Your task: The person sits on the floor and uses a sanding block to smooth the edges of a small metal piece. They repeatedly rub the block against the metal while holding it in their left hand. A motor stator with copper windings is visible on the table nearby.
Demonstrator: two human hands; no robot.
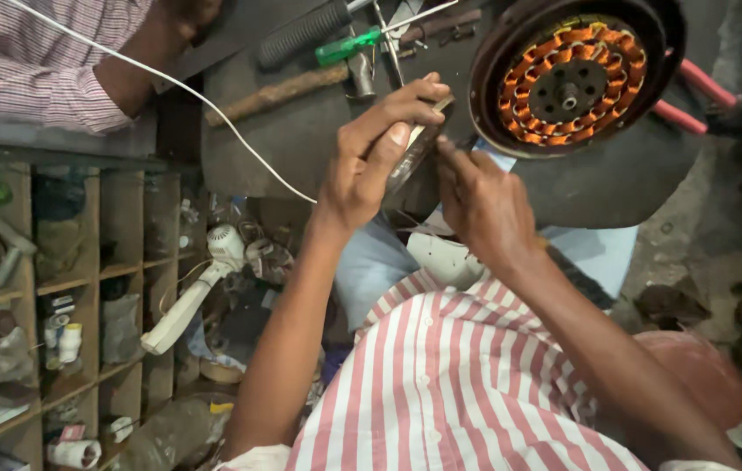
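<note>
My left hand (375, 153) grips a round, flat grey object (415, 150) seen edge-on, at the near edge of a dark work surface (301, 139). My right hand (476, 205) is just right of it, fingertips touching its lower edge. Whether the right hand holds anything of its own is hidden. Just beyond, to the right, a fan motor (571, 78) lies face up in its dark round housing, with orange copper windings around a metal hub.
A wooden-handled hammer (284, 92), a green-handled screwdriver (349, 45), red-handled pliers (694, 96) and a white wire (214, 109) lie on the surface. Another person's arm in a checked sleeve (31, 61) rests at top left. Wooden shelf compartments (83, 288) hold small parts.
</note>
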